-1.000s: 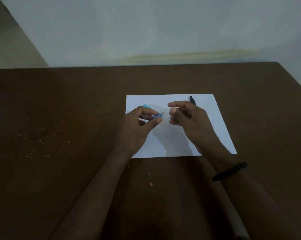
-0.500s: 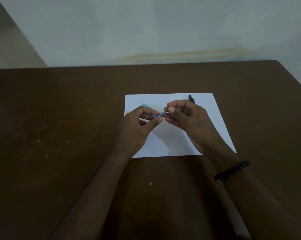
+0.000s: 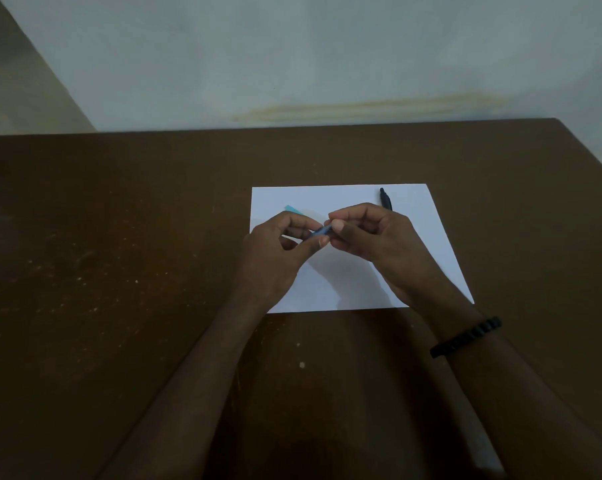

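Mid-frame on the brown table (image 3: 119, 271) lies a white sheet (image 3: 431, 237), a teal scrap (image 3: 292, 209) peeking past the left hand (image 3: 275, 258), which pinches a small blue tube (image 3: 322, 231) at centre. The right hand's (image 3: 379, 244) curled fingertips pinch its other end, half hiding a black pen (image 3: 386, 199).

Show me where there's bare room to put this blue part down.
Bare: brown table left of the white sheet, and the strip beyond it. Crowded: the sheet's middle, where left hand and right hand pinch the blue part, near black pen and turquoise scrap.
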